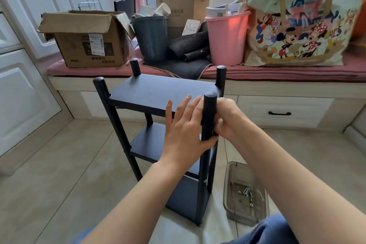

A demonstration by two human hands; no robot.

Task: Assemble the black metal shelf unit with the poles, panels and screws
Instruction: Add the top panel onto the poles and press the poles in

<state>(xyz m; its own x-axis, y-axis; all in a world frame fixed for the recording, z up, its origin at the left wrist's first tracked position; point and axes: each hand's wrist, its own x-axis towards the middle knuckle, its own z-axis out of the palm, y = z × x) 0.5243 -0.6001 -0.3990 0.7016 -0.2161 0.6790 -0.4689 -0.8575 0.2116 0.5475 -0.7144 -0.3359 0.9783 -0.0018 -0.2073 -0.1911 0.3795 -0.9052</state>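
Observation:
The black shelf unit (pixel 150 93) stands upright on the tiled floor, with three panels between four round poles. My left hand (pixel 184 128) lies flat on the near right corner of the top panel, its thumb hooked round the near right pole (pixel 209 109). My right hand (pixel 227 119) is closed against that same pole from the right, just below the top panel; what its fingers pinch is hidden. A clear plastic tray (pixel 233 166) with several screws, nuts and a small wrench (pixel 246 192) sits on the floor to the right of the shelf.
Behind the shelf runs a window bench with drawers (pixel 285 109) and a pink cushion (pixel 277 74). On it stand a cardboard box (pixel 87 37), a dark bin (pixel 151 37), a pink bucket (pixel 227 37) and a large cartoon bag (pixel 301 16). White cabinet doors (pixel 21 93) line the left.

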